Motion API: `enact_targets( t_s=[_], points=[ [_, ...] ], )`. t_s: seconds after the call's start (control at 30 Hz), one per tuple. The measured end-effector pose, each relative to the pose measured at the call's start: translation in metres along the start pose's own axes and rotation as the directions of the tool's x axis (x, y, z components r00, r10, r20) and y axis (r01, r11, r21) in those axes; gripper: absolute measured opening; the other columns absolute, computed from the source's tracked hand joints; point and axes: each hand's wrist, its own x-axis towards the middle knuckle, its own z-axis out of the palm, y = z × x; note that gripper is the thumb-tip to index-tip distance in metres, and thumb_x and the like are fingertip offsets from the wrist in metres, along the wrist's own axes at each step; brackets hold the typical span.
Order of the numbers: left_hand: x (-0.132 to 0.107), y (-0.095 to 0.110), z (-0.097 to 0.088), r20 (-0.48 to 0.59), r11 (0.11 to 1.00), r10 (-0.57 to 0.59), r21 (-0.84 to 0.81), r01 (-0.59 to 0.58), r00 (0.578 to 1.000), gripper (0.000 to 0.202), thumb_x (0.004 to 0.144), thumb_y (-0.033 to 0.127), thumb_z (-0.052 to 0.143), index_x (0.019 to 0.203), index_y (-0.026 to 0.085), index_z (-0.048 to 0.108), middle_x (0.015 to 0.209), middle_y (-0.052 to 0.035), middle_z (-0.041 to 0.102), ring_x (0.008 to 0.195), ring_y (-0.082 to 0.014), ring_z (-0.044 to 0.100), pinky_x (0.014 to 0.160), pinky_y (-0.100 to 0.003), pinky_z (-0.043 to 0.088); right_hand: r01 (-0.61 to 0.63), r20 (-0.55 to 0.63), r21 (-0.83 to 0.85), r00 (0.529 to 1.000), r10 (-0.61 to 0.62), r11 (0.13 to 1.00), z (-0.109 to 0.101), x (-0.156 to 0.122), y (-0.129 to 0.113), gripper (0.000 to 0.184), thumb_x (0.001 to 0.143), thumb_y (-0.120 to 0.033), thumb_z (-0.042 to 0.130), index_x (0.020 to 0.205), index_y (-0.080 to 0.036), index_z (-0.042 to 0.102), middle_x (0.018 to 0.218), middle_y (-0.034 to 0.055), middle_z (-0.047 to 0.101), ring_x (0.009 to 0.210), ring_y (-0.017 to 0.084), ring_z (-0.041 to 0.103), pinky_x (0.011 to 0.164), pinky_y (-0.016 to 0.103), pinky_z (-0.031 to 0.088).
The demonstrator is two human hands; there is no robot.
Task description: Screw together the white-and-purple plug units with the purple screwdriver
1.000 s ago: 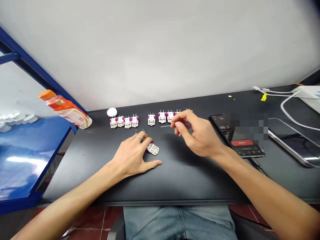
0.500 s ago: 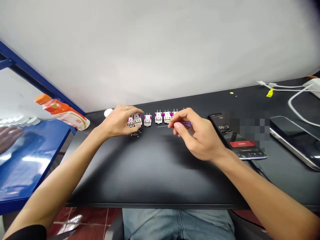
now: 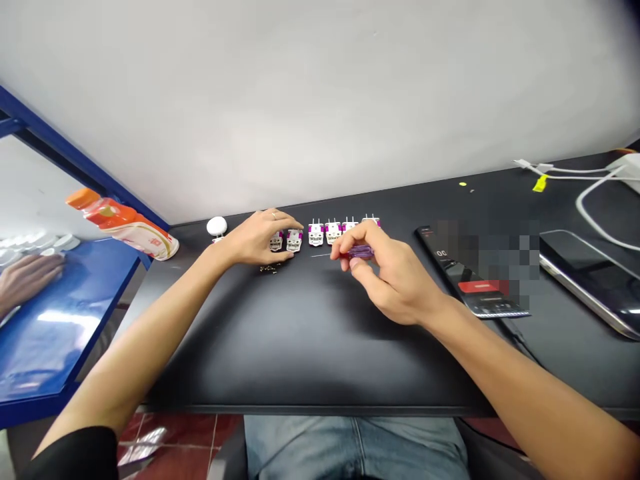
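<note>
The left hand (image 3: 257, 238) has carried 1 plug core (image 3: 275, 241) from the near table (image 3: 320, 347) to the back row. Its fingers drape over the core; whether they grip it, I cannot tell. The right hand (image 3: 395, 280) still pinches a purple screwdriver (image 3: 360, 251).

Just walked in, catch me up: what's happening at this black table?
A seated person's left hand rests on the left part of a row of white-and-purple plug parts by the wall, tiny screws lying just in front of it. The right hand pinches a purple-handled screwdriver in its fingers, thin shaft pointing left, just in front of the row.
</note>
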Motion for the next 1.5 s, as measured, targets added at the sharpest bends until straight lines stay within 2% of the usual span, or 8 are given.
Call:
enact_targets(
  t_s=[0.23, 0.47, 0.63, 0.87, 1.0, 1.1, 1.3, 1.5],
  points=[
    [-0.001, 0.012, -0.008, -0.122, 1.000, -0.006, -0.002, 0.006, 0.992, 0.036, 0.102, 0.036, 0.071, 0.133, 0.021, 0.078, 0.114, -0.0078, 0.085, 0.108, -0.0280, 0.074, 0.105, -0.044, 0.056, -0.068, 0.012, 0.045, 0.998, 0.067, 0.997, 0.007, -0.002, 0.010, 0.009, 0.113, -0.021, 0.051, 0.120, -0.027, 0.053, 0.124, 0.0095, 0.078, 0.099, 0.020, 0.080, 0.088, 0.041, 0.066],
    [-0.013, 0.021, 0.002, 0.024, 0.996, 0.041, -0.086, -0.039, 0.999, 0.040, 0.096, 0.038, 0.080, 0.132, 0.020, 0.080, 0.132, -0.0121, 0.081, 0.121, -0.0310, 0.075, 0.109, -0.044, 0.057, -0.082, 0.049, 0.035, 0.996, 0.080, 0.996, 0.013, -0.003, 0.012, 0.007, 0.116, -0.028, 0.052, 0.121, -0.026, 0.057, 0.127, 0.0115, 0.081, 0.105, 0.023, 0.083, 0.097, 0.045, 0.069],
    [-0.013, 0.037, 0.008, -0.070, 0.994, 0.107, -0.001, -0.108, 0.992, 0.034, 0.098, 0.030, 0.078, 0.129, 0.016, 0.078, 0.127, -0.0153, 0.082, 0.118, -0.0318, 0.075, 0.105, -0.044, 0.059, -0.078, -0.057, 0.084, 0.995, 0.083, 0.993, 0.016, -0.003, 0.017, 0.009, 0.117, -0.033, 0.057, 0.124, -0.028, 0.059, 0.129, 0.0091, 0.082, 0.105, 0.021, 0.086, 0.097, 0.042, 0.070],
    [-0.058, 0.090, 0.020, -0.172, 0.986, 0.138, 0.122, -0.118, 0.976, 0.037, 0.106, 0.043, 0.076, 0.128, 0.014, 0.073, 0.099, -0.0109, 0.080, 0.095, -0.0286, 0.076, 0.097, -0.043, 0.063, -0.057, -0.116, 0.182, 0.990, 0.079, 0.982, 0.022, -0.003, 0.015, 0.018, 0.116, -0.039, 0.064, 0.130, -0.031, 0.058, 0.111, 0.0035, 0.087, 0.099, 0.021, 0.088, 0.092, 0.038, 0.072],
    [-0.083, 0.092, 0.040, -0.290, 0.996, 0.083, 0.060, -0.068, 0.953, 0.038, 0.109, 0.043, 0.073, 0.134, 0.014, 0.069, 0.099, -0.0092, 0.081, 0.092, -0.0266, 0.077, 0.088, -0.038, 0.062, -0.045, -0.036, 0.203, 0.998, 0.053, 0.978, 0.033, 0.010, 0.012, 0.019, 0.117, -0.039, 0.062, 0.133, -0.030, 0.058, 0.107, 0.0021, 0.086, 0.095, 0.018, 0.087, 0.088, 0.034, 0.072],
    [-0.092, 0.082, 0.035, -0.312, 0.997, 0.031, -0.061, -0.053, 0.950, 0.058, 0.101, 0.055, 0.082, 0.140, 0.015, 0.067, 0.110, -0.0097, 0.082, 0.098, -0.0273, 0.078, 0.089, -0.039, 0.062, -0.035, -0.024, 0.204, 0.999, 0.041, 0.978, 0.043, 0.025, 0.013, 0.021, 0.117, -0.040, 0.061, 0.134, -0.030, 0.057, 0.107, 0.0022, 0.084, 0.093, 0.018, 0.086, 0.088, 0.035, 0.073],
    [-0.100, 0.069, 0.000, -0.123, 0.979, -0.203, -0.057, 0.197, 0.971, 0.043, 0.090, 0.061, 0.085, 0.102, 0.022, 0.072, 0.097, -0.0030, 0.079, 0.084, -0.0236, 0.074, 0.076, -0.036, 0.051, 0.033, -0.002, 0.044, 0.999, -0.033, 0.998, 0.066, 0.047, 0.023, 0.023, 0.118, -0.044, 0.055, 0.134, -0.027, 0.057, 0.111, 0.0056, 0.083, 0.093, 0.019, 0.084, 0.090, 0.039, 0.072],
    [-0.095, 0.081, 0.007, 0.077, 0.983, -0.183, 0.046, 0.179, 0.980, 0.037, 0.084, 0.055, 0.088, 0.090, 0.023, 0.069, 0.086, -0.0013, 0.076, 0.074, -0.0227, 0.069, 0.060, -0.036, 0.033, 0.129, 0.086, -0.098, 0.989, -0.120, 0.987, 0.079, 0.050, 0.034, 0.022, 0.118, -0.041, 0.050, 0.132, -0.026, 0.059, 0.105, 0.0069, 0.082, 0.091, 0.022, 0.084, 0.083, 0.038, 0.070]
  ],
)
